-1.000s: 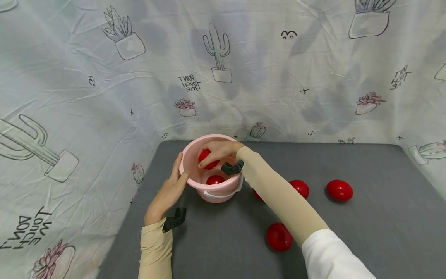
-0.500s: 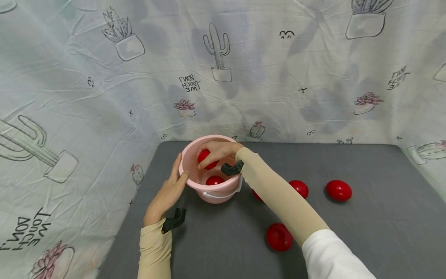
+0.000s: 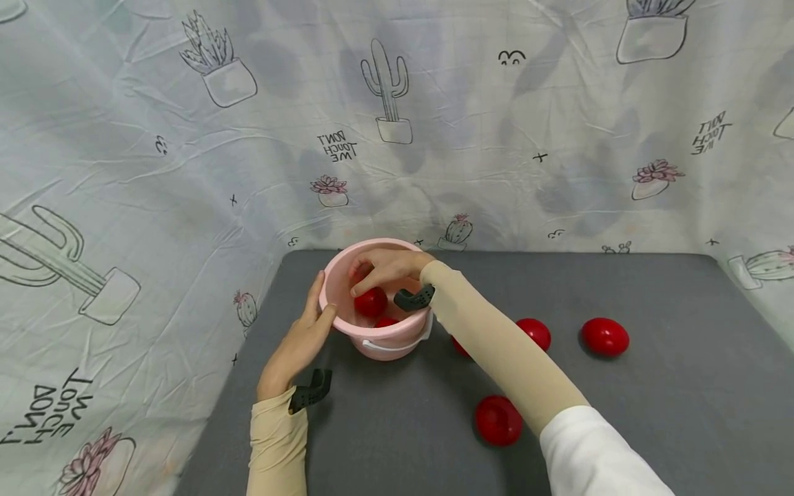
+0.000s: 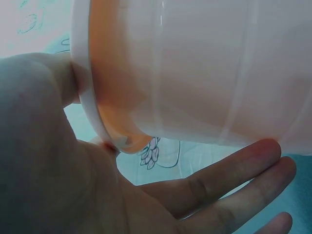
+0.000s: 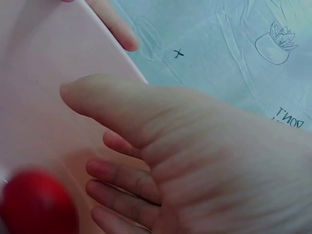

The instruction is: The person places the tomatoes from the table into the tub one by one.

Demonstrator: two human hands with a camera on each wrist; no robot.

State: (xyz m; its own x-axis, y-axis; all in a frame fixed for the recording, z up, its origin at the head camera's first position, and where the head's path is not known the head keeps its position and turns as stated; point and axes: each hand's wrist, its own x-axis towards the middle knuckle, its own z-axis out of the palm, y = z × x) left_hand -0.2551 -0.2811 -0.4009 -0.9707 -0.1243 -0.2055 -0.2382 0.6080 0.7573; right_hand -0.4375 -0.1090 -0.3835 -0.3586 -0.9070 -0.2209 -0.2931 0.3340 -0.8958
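Observation:
A pink bucket [image 3: 380,243] with a white handle stands at the back left of the table. My left hand [image 3: 298,348] grips its left rim, thumb hooked over the edge; in the left wrist view the fingers [image 4: 234,170] extend along the outer wall. Inside the bucket's mouth is my right hand [image 3: 387,269], its thumb and fingers spread apart. Just below it, a glossy red egg-shaped ball [image 3: 371,303] is free of the fingers; the right wrist view shows this red ball [image 5: 39,202] blurred. Another red ball [image 3: 386,322] lies in the bucket, partly hidden by the front rim.
Several more red balls rest on the grey table [image 3: 695,386]: one at the right [image 3: 604,337], one near the front [image 3: 498,420], one behind the right forearm [image 3: 533,333], and one mostly hidden by it [image 3: 460,346]. A cactus-print curtain [image 3: 496,138] hangs behind and at the left.
The right fingers have parted from the red ball, which has dropped lower in the bucket and now covers more of the other ball. The left hand and bucket have stayed put.

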